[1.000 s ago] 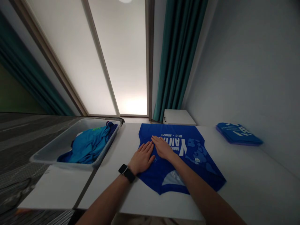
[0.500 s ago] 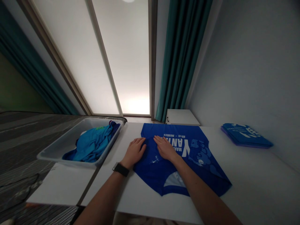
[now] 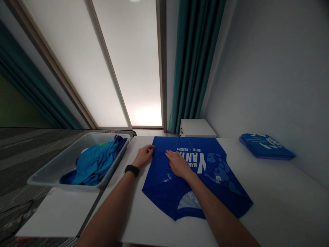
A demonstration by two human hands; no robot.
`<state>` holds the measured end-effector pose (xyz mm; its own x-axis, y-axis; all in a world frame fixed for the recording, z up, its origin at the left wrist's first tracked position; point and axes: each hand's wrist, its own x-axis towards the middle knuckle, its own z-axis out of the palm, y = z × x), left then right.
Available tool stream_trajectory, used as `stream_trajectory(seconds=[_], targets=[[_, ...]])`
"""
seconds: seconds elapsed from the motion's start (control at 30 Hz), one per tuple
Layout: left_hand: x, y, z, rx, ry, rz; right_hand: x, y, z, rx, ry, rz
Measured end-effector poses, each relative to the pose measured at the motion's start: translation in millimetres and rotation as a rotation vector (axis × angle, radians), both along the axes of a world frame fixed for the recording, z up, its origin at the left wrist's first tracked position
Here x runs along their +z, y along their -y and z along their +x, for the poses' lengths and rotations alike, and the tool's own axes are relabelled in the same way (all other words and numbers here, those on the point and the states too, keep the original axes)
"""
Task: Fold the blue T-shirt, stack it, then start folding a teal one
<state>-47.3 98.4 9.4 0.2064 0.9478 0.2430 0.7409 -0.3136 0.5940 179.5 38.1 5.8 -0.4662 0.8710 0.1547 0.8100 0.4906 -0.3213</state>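
Note:
A blue T-shirt (image 3: 159,195) with white lettering lies spread on the white table (image 3: 272,192), its neckline towards me. My left hand (image 3: 144,156), with a dark watch (image 3: 132,169) on its wrist, is at the shirt's left edge near the hem. Its thumb and fingers come together on the cloth there. My right hand (image 3: 178,164) rests flat on the shirt beside the lettering, fingers stretched out. My right forearm covers part of the neckline and print.
A translucent plastic bin (image 3: 43,176) holding crumpled blue clothes (image 3: 95,164) stands on the left. To the right lies a stack of folded blue shirts (image 3: 268,145). Behind the table are a white cabinet (image 3: 197,127) and a teal curtain (image 3: 196,68).
My left hand has lifted from lying flat on the shirt and shifted to its left edge, fingers now drawn together. My right hand stays on the cloth. The camera view has shifted slightly.

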Motion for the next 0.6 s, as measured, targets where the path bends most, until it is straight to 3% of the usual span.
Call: stream_trajectory(seconds=[0.3,0.6], targets=[[1.2,2.2,0.9,-0.016,-0.217,0.062,-1.3,0.7,-1.5,-0.023,0.022,-0.006],[0.3,6.2,3.5,0.026,-0.252,0.103,3.1,8.4,-0.5,-0.073,0.076,-0.060]])
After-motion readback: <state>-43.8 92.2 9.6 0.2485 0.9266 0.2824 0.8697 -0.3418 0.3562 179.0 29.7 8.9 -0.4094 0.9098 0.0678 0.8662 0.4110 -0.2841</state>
